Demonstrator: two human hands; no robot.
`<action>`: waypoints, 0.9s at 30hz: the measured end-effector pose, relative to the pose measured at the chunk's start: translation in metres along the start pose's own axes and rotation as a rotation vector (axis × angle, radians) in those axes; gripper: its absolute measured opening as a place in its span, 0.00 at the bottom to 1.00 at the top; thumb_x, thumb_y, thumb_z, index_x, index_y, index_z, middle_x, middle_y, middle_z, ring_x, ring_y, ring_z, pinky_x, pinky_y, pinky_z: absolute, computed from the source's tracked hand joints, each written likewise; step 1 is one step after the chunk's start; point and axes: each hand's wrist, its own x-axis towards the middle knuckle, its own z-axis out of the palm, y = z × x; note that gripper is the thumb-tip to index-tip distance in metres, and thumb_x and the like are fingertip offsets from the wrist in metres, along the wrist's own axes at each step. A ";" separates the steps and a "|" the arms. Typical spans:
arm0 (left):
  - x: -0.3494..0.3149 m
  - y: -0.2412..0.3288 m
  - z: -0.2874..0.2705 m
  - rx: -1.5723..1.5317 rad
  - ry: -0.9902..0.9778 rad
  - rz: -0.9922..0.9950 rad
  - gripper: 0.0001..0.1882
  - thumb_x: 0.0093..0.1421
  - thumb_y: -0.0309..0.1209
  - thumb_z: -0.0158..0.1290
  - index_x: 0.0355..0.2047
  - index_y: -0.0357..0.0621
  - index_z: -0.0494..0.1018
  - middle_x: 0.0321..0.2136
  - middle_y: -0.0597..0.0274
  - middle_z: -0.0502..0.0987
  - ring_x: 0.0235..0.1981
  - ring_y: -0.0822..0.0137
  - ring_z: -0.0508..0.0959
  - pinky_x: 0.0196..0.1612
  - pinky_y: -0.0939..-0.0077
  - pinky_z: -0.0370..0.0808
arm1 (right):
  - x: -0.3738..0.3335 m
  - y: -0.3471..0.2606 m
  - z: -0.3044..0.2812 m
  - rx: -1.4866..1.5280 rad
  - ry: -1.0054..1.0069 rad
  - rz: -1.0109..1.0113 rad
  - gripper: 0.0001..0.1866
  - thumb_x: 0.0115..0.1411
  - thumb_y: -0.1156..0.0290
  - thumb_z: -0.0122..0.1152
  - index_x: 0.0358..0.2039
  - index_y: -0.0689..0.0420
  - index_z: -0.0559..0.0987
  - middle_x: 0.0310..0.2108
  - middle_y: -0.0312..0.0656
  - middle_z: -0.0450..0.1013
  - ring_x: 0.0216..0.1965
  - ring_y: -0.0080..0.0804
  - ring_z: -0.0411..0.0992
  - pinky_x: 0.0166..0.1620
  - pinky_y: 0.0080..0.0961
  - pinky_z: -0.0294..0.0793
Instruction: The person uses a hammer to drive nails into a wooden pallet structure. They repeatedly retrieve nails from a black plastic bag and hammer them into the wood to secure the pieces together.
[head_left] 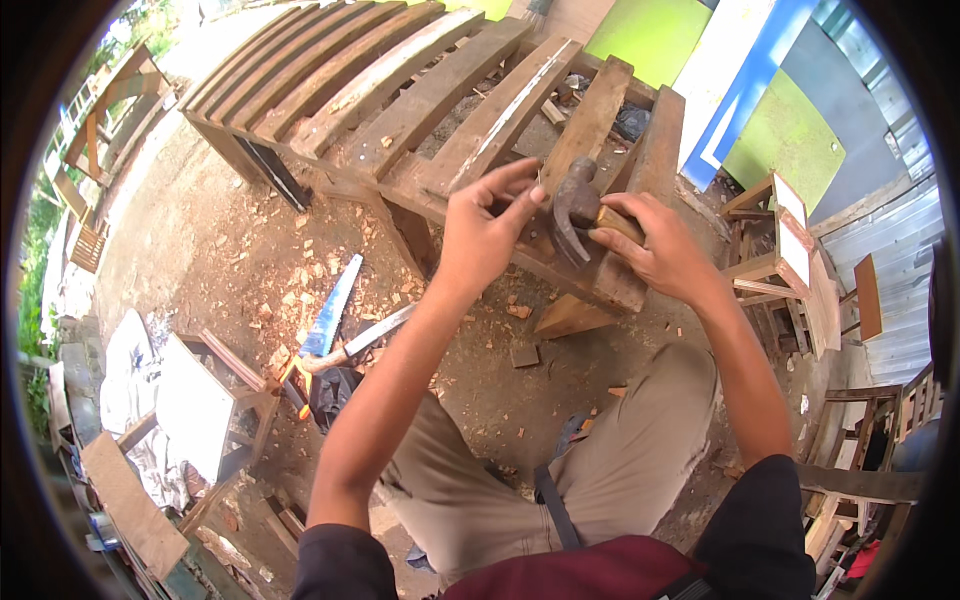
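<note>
My right hand [655,245] is closed around the wooden handle of a claw hammer [574,205], gripping it close to the steel head. The claws point down over the near edge of a slatted wooden frame [480,130]. Just left of the hammer head, the thumb and forefinger of my left hand [485,225] pinch a thin nail [541,175], small and hard to make out. Both hands are above the frame's near right corner, where a slat meets the edge rail.
A blue-bladed handsaw [333,305] and a tool with a pale metal shaft [380,328] lie on the dirt floor among wood chips. A white-topped stool [195,405] stands left. Wooden furniture pieces [785,235] and a corrugated metal wall [905,290] are on the right.
</note>
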 end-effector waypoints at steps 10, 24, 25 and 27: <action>-0.006 -0.002 -0.009 0.230 -0.013 -0.037 0.11 0.62 0.30 0.65 0.40 0.35 0.82 0.33 0.67 0.84 0.34 0.80 0.78 0.40 0.81 0.74 | 0.006 0.030 -0.002 0.740 0.042 0.223 0.22 0.73 0.52 0.56 0.44 0.62 0.80 0.32 0.33 0.73 0.34 0.20 0.69 0.41 0.22 0.70; -0.007 0.002 -0.003 0.298 0.023 -0.023 0.10 0.60 0.29 0.67 0.37 0.34 0.84 0.30 0.64 0.84 0.32 0.78 0.78 0.38 0.80 0.74 | 0.010 0.032 0.020 0.721 0.309 0.201 0.23 0.71 0.50 0.57 0.36 0.60 0.77 0.28 0.32 0.70 0.31 0.21 0.65 0.37 0.25 0.67; -0.007 0.002 -0.002 0.290 0.020 -0.019 0.10 0.59 0.29 0.67 0.37 0.34 0.84 0.30 0.64 0.84 0.32 0.78 0.78 0.38 0.80 0.74 | 0.010 0.033 0.020 0.697 0.303 0.187 0.24 0.71 0.49 0.58 0.33 0.61 0.77 0.28 0.34 0.70 0.31 0.22 0.65 0.37 0.27 0.67; -0.006 0.001 -0.004 0.278 0.018 -0.014 0.10 0.59 0.29 0.67 0.37 0.35 0.84 0.30 0.64 0.85 0.32 0.77 0.79 0.38 0.80 0.75 | 0.010 0.032 0.022 0.720 0.333 0.163 0.24 0.71 0.49 0.58 0.34 0.62 0.76 0.27 0.35 0.70 0.31 0.23 0.65 0.37 0.27 0.67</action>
